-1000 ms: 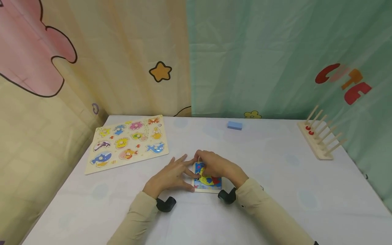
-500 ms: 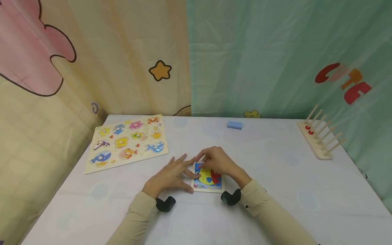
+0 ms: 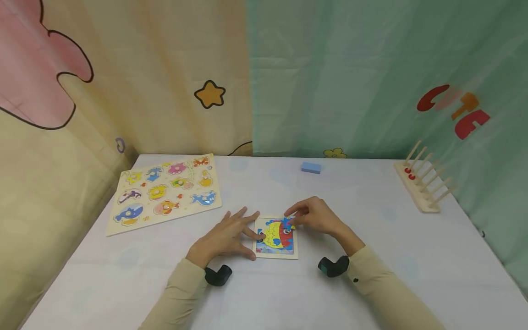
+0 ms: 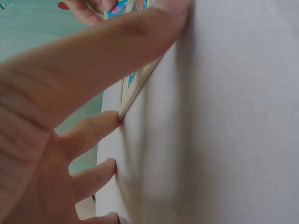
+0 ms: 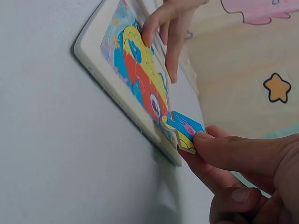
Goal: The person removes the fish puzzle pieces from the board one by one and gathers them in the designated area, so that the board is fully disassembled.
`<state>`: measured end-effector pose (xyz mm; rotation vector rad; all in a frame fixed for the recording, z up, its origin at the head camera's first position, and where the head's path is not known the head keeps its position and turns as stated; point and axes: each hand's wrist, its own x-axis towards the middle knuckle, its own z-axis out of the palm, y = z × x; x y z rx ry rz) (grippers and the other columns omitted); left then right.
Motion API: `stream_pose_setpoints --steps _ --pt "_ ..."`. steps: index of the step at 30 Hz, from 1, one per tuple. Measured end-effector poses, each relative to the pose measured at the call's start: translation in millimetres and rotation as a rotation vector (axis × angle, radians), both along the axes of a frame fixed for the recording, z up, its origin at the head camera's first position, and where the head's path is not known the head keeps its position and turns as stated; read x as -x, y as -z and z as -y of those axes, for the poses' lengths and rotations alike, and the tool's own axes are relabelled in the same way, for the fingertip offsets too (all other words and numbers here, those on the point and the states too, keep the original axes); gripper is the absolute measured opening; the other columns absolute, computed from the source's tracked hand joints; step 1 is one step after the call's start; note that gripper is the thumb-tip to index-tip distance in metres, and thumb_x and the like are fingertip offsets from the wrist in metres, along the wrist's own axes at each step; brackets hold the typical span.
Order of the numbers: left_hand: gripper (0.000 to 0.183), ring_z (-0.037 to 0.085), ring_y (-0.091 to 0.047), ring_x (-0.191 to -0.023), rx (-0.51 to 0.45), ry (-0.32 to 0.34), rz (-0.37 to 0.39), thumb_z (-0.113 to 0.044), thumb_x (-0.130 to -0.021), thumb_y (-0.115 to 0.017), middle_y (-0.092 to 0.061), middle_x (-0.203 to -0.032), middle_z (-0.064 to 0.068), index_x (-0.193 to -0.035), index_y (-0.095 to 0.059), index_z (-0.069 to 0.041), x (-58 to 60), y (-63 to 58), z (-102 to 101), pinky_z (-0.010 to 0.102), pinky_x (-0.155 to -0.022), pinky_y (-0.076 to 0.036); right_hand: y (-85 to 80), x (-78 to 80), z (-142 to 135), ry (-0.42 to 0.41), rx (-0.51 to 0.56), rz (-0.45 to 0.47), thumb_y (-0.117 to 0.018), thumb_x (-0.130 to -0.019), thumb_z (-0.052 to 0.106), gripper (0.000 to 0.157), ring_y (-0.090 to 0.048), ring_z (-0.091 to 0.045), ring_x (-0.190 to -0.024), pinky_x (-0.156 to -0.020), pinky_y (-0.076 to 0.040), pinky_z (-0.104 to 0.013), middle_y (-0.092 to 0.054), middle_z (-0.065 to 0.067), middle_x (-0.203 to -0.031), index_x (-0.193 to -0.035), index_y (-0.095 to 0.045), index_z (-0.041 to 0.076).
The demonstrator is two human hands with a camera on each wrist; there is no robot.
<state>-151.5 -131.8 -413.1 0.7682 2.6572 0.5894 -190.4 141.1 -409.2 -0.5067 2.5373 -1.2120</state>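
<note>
A small jigsaw puzzle in a pale wooden tray (image 3: 276, 257) lies on the table, its picture a yellow and red fish on blue. My left hand (image 3: 224, 236) has its fingers spread at the left side of the tray; one fingertip rests on the picture, and the thumb touches the near left corner. Between thumb and fingers, my right hand (image 3: 317, 217) pinches a puzzle piece (image 5: 184, 128), blue and yellow with a pink figure. That piece is tilted at the tray's far right corner; whether it touches the pieces below cannot be told.
A larger wooden peg puzzle (image 3: 165, 195) with sea animals lies at the far left. Toward the back is a blue block (image 3: 311, 167). A wooden peg rack (image 3: 418, 188) with a few red beads stands at the far right. Curtains hang behind the table.
My right hand has moved from the puzzle's far left part to its far right corner, uncovering more of the fish. The left hand stays at the tray. The head view has shifted slightly.
</note>
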Motion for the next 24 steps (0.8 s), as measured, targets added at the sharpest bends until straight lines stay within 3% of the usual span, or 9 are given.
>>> stream_pose_setpoints --steps 11,17,24 --pt "0.052 0.035 -0.012 -0.149 -0.018 0.002 -0.013 -0.039 -0.067 -0.089 -0.037 -0.156 0.002 -0.116 -0.074 -0.032 -0.6 1.6 3.5 0.065 -0.115 -0.006 4.3 -5.7 -47.2 0.108 -0.05 0.024 -0.073 -0.083 0.006 0.019 -0.06 -0.017 -0.079 -0.069 -0.05 -0.032 -0.074 -0.001 -0.091 -0.101 -0.077 0.009" --pt "0.052 0.036 -0.012 -0.149 -0.023 0.005 -0.015 -0.039 -0.067 -0.089 -0.037 -0.156 0.003 -0.116 -0.074 -0.031 -1.0 1.6 4.2 0.066 -0.114 -0.007 4.4 -7.6 -49.0 0.124 -0.079 0.009 -0.076 -0.082 0.007 0.017 -0.057 -0.018 -0.077 -0.066 -0.048 -0.031 -0.071 0.0 -0.085 -0.099 -0.077 0.008" --pt "0.052 0.038 -0.013 -0.149 -0.039 0.015 -0.019 -0.039 -0.067 -0.089 -0.037 -0.156 0.004 -0.115 -0.075 -0.03 -0.1 1.5 3.3 0.068 -0.113 -0.008 3.4 -9.1 -40.0 0.169 -0.184 -0.055 -0.078 -0.079 0.008 0.011 -0.052 -0.018 -0.072 -0.06 -0.044 -0.028 -0.066 0.001 -0.079 -0.09 -0.077 0.007"
